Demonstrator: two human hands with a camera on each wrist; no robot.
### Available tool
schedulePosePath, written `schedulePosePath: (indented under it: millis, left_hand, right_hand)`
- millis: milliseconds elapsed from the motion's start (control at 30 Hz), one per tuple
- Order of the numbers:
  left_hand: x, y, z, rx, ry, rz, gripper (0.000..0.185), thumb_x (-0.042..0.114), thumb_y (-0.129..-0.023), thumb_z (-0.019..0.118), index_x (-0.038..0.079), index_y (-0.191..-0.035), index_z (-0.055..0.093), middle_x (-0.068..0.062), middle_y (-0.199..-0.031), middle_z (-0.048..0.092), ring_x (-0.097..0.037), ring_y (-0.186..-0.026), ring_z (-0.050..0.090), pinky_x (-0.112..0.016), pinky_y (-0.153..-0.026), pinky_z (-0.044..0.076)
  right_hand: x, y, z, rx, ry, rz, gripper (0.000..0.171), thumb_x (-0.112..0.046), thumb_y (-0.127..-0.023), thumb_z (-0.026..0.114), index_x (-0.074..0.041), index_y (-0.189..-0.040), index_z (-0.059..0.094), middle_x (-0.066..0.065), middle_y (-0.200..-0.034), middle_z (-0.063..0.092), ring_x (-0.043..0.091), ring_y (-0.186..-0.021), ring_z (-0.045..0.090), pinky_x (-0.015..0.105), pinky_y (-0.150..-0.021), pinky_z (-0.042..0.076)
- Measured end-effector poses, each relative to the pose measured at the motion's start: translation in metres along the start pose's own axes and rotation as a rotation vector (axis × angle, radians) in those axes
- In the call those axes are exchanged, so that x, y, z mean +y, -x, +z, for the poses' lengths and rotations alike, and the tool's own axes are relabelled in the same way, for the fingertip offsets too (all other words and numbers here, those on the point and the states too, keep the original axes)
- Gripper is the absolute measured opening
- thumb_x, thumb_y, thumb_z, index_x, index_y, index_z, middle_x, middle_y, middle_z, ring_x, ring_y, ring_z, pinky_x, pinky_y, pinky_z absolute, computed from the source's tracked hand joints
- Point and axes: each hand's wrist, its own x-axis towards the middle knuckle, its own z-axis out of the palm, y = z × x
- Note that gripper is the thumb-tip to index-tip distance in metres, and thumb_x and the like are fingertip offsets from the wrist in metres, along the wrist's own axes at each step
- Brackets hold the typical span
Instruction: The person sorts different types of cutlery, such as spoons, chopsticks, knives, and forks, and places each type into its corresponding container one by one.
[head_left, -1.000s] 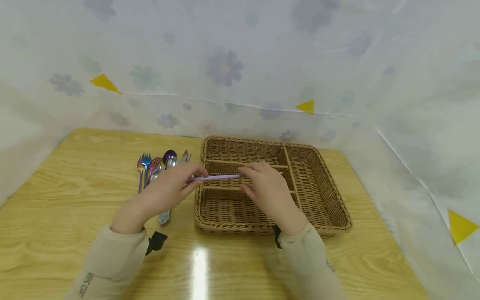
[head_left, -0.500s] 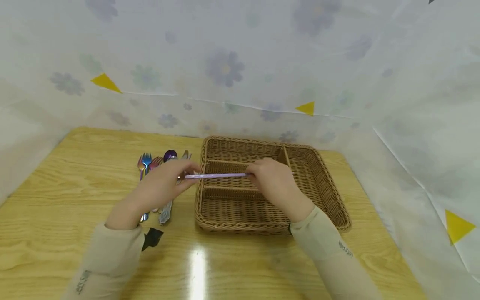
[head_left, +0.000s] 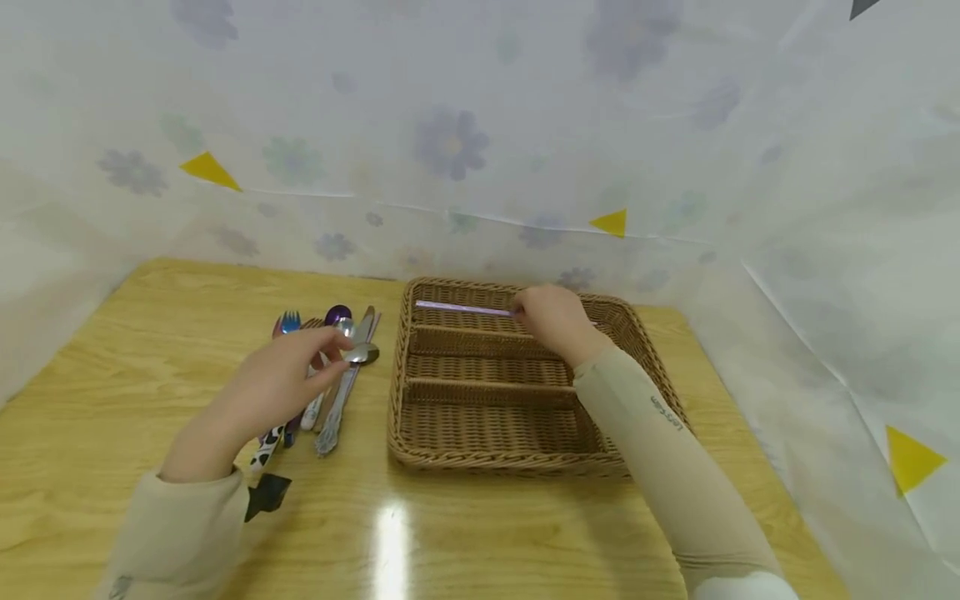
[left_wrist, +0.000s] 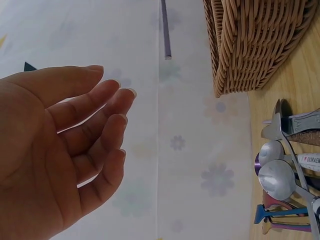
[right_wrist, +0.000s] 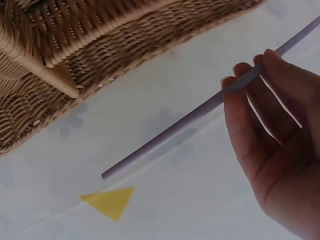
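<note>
My right hand (head_left: 551, 321) (right_wrist: 272, 130) pinches a thin lilac stick (head_left: 461, 308) (right_wrist: 180, 127) and holds it level over the rear compartment of the wicker tray (head_left: 420, 450) (right_wrist: 75, 55). The stick's far tip (left_wrist: 166, 35) also shows in the left wrist view. My left hand (head_left: 288, 379) (left_wrist: 65, 145) hovers with relaxed fingers over the cutlery pile (head_left: 330, 375) (left_wrist: 285, 175) left of the tray and holds nothing.
The wooden table (head_left: 135, 350) is walled in by a white flowered sheet (head_left: 450, 142) with yellow triangles. The pile holds spoons, coloured forks and a knife. The tray's compartments look bare.
My left hand let go of the stick and drew back left over the cutlery. My right hand carried the stick from the tray's middle to its rear compartment.
</note>
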Motion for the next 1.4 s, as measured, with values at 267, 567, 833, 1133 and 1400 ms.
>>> schedulePosePath:
  millis: [267,567,833,1133,1400]
  left_hand:
    - [-0.008,0.004,-0.002,0.012,-0.033,-0.004,0.023,0.021,-0.094,0.055,0.010,-0.114,0.060,-0.003,-0.097,0.065,-0.015,-0.080,0.060,-0.033,-0.064,0.048]
    - [-0.011,0.009,0.004,0.013,-0.041,-0.010,0.021,0.018,-0.093,0.056,0.009,-0.112,0.061,-0.001,-0.093,0.066,-0.012,-0.078,0.059,-0.030,-0.061,0.047]
    - [-0.015,0.018,0.004,0.041,-0.073,-0.038,0.021,0.017,-0.093,0.056,0.008,-0.111,0.061,-0.003,-0.092,0.066,-0.015,-0.077,0.061,-0.034,-0.062,0.049]
    - [-0.026,0.020,0.006,0.000,-0.103,-0.138,0.022,0.017,-0.093,0.055,0.003,-0.109,0.063,-0.008,-0.094,0.068,-0.014,-0.071,0.059,-0.033,-0.060,0.047]
    - [-0.047,0.029,0.014,-0.135,-0.166,-0.325,0.022,0.028,-0.088,0.061,0.005,-0.089,0.060,-0.005,-0.078,0.062,-0.017,-0.064,0.054,-0.035,-0.055,0.043]
  right_hand:
    - [0.006,-0.045,0.025,-0.068,0.010,0.033,0.016,-0.012,-0.091,0.060,-0.007,-0.101,0.072,0.009,-0.101,0.071,0.023,-0.091,0.066,0.037,-0.081,0.054]
    - [0.018,-0.070,0.060,-0.164,0.038,0.084,0.016,-0.007,-0.094,0.053,-0.006,-0.095,0.069,0.011,-0.099,0.068,0.023,-0.088,0.065,0.036,-0.073,0.054]
    - [0.014,-0.073,0.066,-0.198,0.070,0.078,0.018,-0.005,-0.096,0.048,-0.005,-0.094,0.066,0.015,-0.110,0.065,0.027,-0.093,0.063,0.037,-0.070,0.051]
    - [0.014,-0.079,0.075,-0.272,0.033,0.061,0.019,-0.002,-0.096,0.047,-0.003,-0.102,0.064,0.017,-0.115,0.063,0.030,-0.100,0.062,0.039,-0.078,0.051]
    - [0.016,-0.078,0.073,-0.254,-0.051,0.058,0.019,-0.014,-0.095,0.052,-0.005,-0.104,0.067,0.013,-0.102,0.068,0.023,-0.083,0.063,0.037,-0.070,0.051]
